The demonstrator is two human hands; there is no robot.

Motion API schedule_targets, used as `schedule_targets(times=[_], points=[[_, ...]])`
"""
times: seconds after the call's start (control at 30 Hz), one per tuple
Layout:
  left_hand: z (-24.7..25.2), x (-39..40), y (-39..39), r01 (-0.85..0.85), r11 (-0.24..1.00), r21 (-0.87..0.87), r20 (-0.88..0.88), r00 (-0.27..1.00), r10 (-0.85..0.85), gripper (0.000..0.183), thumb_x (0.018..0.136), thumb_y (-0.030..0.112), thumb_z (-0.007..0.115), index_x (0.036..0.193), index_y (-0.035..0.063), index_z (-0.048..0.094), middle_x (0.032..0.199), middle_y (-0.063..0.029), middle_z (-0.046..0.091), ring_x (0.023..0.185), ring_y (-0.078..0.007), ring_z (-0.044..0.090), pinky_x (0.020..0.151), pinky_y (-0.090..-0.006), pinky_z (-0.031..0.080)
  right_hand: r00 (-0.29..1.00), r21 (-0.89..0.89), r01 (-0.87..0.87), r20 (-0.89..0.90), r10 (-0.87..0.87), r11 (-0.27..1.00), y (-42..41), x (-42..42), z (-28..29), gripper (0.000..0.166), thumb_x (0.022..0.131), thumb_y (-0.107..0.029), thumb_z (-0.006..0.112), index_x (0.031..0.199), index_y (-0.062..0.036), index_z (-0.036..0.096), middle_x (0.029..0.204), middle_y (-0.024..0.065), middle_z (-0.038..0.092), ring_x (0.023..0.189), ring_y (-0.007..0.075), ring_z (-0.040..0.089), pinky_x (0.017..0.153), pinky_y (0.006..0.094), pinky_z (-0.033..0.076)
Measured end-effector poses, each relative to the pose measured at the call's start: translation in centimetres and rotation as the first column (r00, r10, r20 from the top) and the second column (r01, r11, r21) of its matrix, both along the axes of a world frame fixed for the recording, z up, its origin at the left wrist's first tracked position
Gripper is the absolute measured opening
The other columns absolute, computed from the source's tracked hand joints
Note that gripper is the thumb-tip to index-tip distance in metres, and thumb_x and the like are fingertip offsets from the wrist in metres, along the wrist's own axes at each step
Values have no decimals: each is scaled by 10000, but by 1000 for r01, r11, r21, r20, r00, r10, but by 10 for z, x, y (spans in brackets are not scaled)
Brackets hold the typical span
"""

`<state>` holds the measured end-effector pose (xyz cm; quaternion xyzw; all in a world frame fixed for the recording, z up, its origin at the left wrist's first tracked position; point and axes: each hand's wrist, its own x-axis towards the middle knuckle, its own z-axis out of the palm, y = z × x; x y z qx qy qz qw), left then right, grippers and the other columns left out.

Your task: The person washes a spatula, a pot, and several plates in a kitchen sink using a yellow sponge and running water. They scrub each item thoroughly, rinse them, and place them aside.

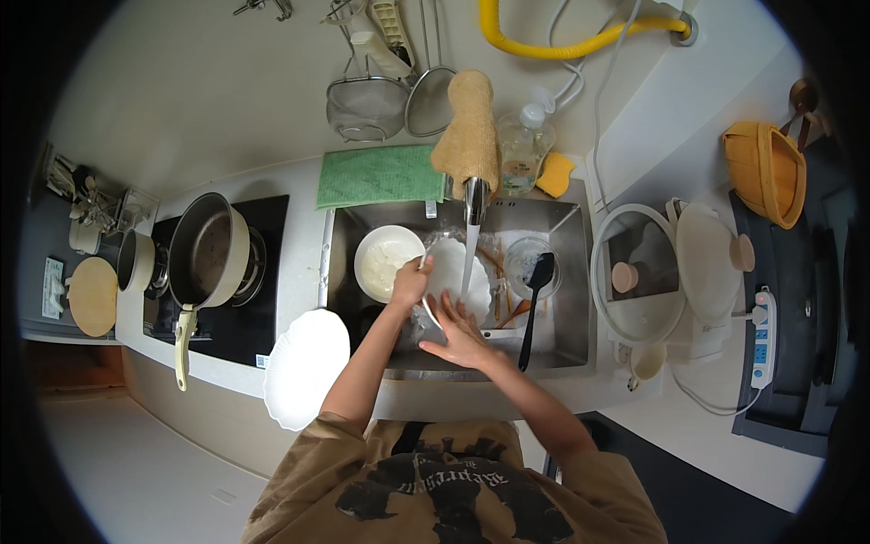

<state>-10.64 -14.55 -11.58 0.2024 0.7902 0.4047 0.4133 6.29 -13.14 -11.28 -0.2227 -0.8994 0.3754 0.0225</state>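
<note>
A white scalloped plate is tilted in the stream of running water below the faucet. My left hand grips its left rim. Fingers spread, my right hand lies against the plate's near part and covers some of it. To the left, inside the steel sink, sits a white bowl with whitish liquid in it. On the right are a clear glass bowl with suds and a black spatula leaning over it. Wooden utensils lie on the sink floor.
Another white scalloped plate rests by the counter's front edge, beside my left forearm. A frying pan stands on the black cooktop. Behind the sink are a green cloth, a soap bottle and a yellow sponge. Lids stand at right.
</note>
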Motion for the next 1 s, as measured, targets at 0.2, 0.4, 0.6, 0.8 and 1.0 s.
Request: schedule_targets(times=[0.2, 0.4, 0.6, 0.8, 1.0], points=[[43, 64, 23, 226, 960, -164, -593, 755, -279, 508, 856, 451, 472, 1150, 41, 535, 997, -226, 609, 941, -396, 573, 839, -452, 441, 798, -413, 436, -234, -556, 800, 12, -14, -20, 385, 772, -122, 632, 1121, 3, 529, 1018, 242, 592, 946, 288, 612, 745, 376, 486], [19, 64, 49, 331, 940, 84, -392, 878, -274, 477, 866, 365, 471, 1168, -4, 488, 1183, -249, 508, 1086, -392, 488, 947, -425, 371, 757, -633, 329, -267, -597, 701, 10, 10, -15, 251, 786, -12, 615, 1030, 32, 574, 947, 61, 629, 853, 134, 585, 740, 273, 464], [-69, 31, 49, 222, 974, 37, 95, 970, -225, 539, 920, 459, 254, 1228, 88, 495, 1178, -205, 545, 1097, -369, 507, 945, -408, 383, 531, -951, 240, -39, -846, 195, 8, 12, 6, 252, 797, -22, 629, 1039, 10, 568, 958, 69, 618, 862, 157, 593, 742, 297, 475], [-80, 80, 16, -159, 985, -69, 201, 965, 170, 576, 914, 379, 371, 1290, -57, 373, 1246, -289, 464, 1170, -404, 450, 1007, -399, 327, 217, -995, 80, 75, -973, -59, 25, 4, -22, 416, 808, -31, 633, 1190, -67, 472, 1128, 66, 556, 1027, 220, 552, 843, 362, 473], [-56, 64, 5, -796, 599, 86, 857, 365, 363, 407, 899, 144, 526, 1243, -23, 386, 1145, -137, 543, 1032, -255, 552, 894, -407, 464, 267, -946, -195, 205, -942, -261, 23, 1, -21, 400, 886, -141, 541, 1249, -20, 427, 1222, 99, 519, 1130, 249, 494, 969, 414, 408]])
